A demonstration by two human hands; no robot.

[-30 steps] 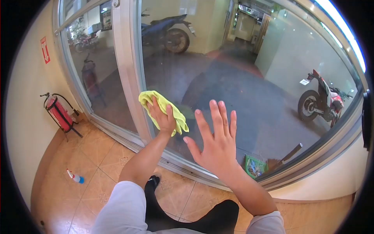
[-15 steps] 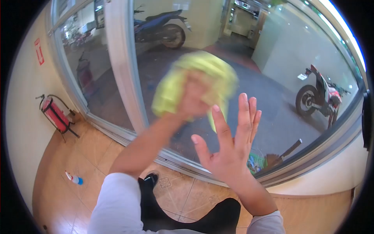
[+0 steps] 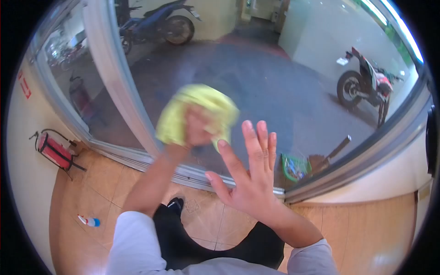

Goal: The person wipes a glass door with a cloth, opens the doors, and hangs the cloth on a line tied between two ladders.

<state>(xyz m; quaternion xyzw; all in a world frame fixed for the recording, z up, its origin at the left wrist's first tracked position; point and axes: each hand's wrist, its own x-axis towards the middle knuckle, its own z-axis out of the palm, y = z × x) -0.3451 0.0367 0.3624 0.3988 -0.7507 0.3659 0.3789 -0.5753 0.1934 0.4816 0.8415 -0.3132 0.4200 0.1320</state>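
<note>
A yellow cloth point(image 3: 213, 98) lies bunched under my left hand point(image 3: 198, 124), pressed to the large glass pane point(image 3: 256, 87); motion blurs both. The fingers of that hand are partly lost in the cloth's folds. To the right and lower, my right hand point(image 3: 252, 178) is raised at the glass with its fingers spread and nothing in it. Its index fingertip appears close to the cloth's lower corner.
A spray bottle point(image 3: 89, 221) stands on the tiled floor point(image 3: 103, 188). A fire extinguisher point(image 3: 54, 150) is by the left wall, near the metal window frame point(image 3: 114, 68). Beyond the glass are a blue motorcycle point(image 3: 160, 20), a red-and-white motorcycle point(image 3: 371, 82) and a green basket point(image 3: 289, 167).
My left hand has moved the cloth down and left across the glass. My right hand, still spread, appears slightly further left. The view has shifted, bringing the green basket more into sight.
</note>
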